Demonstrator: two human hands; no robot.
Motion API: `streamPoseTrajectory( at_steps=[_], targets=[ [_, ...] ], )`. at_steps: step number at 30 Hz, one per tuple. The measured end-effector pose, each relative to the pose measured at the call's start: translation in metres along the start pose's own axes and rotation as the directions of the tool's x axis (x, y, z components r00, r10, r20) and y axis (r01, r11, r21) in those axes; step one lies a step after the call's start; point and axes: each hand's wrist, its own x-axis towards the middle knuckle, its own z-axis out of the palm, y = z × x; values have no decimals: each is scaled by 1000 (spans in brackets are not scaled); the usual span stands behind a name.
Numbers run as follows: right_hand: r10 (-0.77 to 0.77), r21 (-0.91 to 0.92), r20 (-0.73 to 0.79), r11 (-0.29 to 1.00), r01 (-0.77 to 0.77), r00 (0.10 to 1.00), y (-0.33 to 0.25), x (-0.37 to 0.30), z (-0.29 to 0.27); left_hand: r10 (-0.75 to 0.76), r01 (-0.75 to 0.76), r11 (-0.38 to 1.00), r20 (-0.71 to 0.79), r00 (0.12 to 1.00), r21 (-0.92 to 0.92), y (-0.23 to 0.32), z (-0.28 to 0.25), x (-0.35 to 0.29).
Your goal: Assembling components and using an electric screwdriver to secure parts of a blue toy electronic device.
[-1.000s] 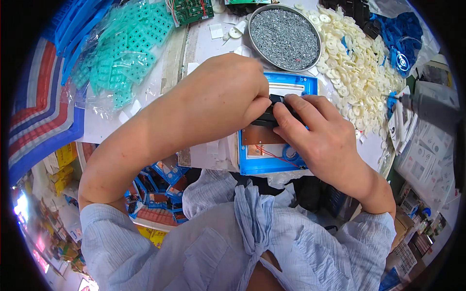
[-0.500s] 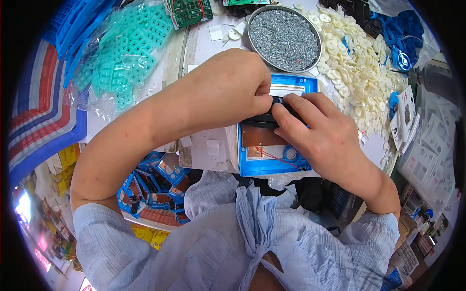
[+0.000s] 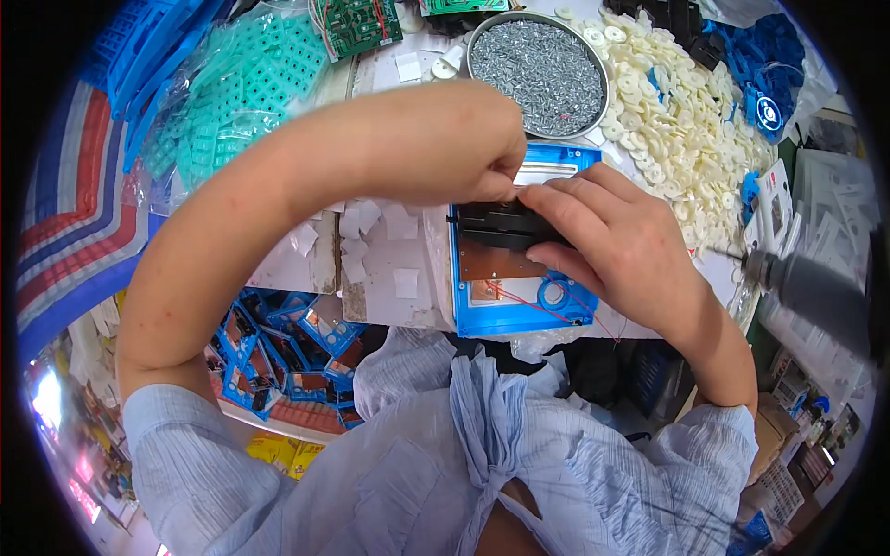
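A blue plastic casing (image 3: 524, 322) lies open in front of me, with a brown board (image 3: 496, 263), thin red wires and a round blue ring (image 3: 554, 295) inside it. A long black plastic part (image 3: 496, 227) lies across its middle. My left hand (image 3: 496, 139) is closed, its fingertips pressed together at the upper edge of the black part; whatever they pinch is hidden. From the right, my right hand (image 3: 626, 232) grips the end of the black part, thumb below and fingers above.
Beyond the casing stands a round tin of small metal screws (image 3: 538, 79), with a heap of cream discs (image 3: 677, 120) beside it. Bagged teal parts (image 3: 246, 102) and green circuit boards (image 3: 362, 28) lie at the back left. A grey power screwdriver (image 3: 816, 292) is at the right. Blue assemblies (image 3: 287, 352) fill a container below left.
My left hand has risen slightly and my right hand has shifted a little, uncovering more of the black part. The grey screwdriver at the right has come nearer, lower in view.
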Motion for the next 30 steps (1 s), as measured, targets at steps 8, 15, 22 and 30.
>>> streamPoseTrajectory(
  at_steps=[8, 15, 22, 30],
  targets=[
    [147, 28, -72, 989, -145, 986, -12, -4, 5, -176, 274, 927, -351, 920, 254, -46, 1, 80],
    [-4, 273, -241, 959, 72, 970, -56, -91, -95, 88, 158, 894, -511, 855, 418, -65, 19, 82],
    [210, 813, -460, 489, 315, 863, 77, -79, -125, 194, 166, 864, -621, 759, 474, -64, 22, 96],
    [81, 854, -333, 447, 264, 940, 52, -24, -72, -105, -129, 899, -492, 864, -419, 32, 21, 5]
  ],
)
